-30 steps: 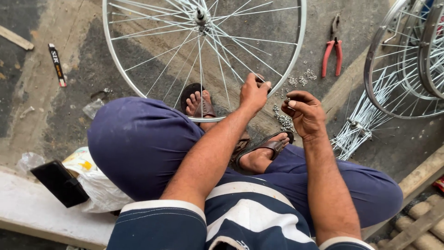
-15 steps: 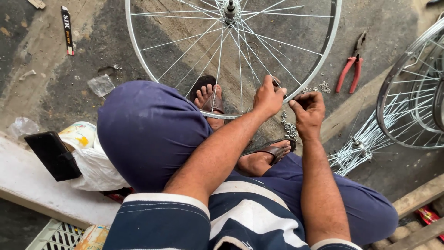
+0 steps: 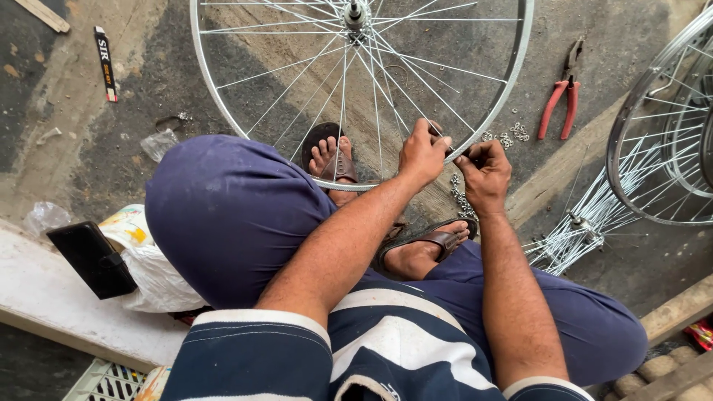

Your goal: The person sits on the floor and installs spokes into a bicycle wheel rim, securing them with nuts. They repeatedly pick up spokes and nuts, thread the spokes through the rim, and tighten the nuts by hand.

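Steadying the bicycle wheel rim (image 3: 512,89), which lies flat on the floor over one sandalled foot (image 3: 332,157), left hand (image 3: 422,154) pinches closed at its near edge; right hand (image 3: 484,169) closes on something small there, too hidden to name. Loose nipples (image 3: 512,135), red pliers (image 3: 561,93) beyond

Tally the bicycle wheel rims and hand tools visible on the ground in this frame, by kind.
Spoked wheel rims: 2, the one under both hands (left hand, right hand) and another at the right edge; more may overlap it.
Red-handled pliers: 1
Total: 3
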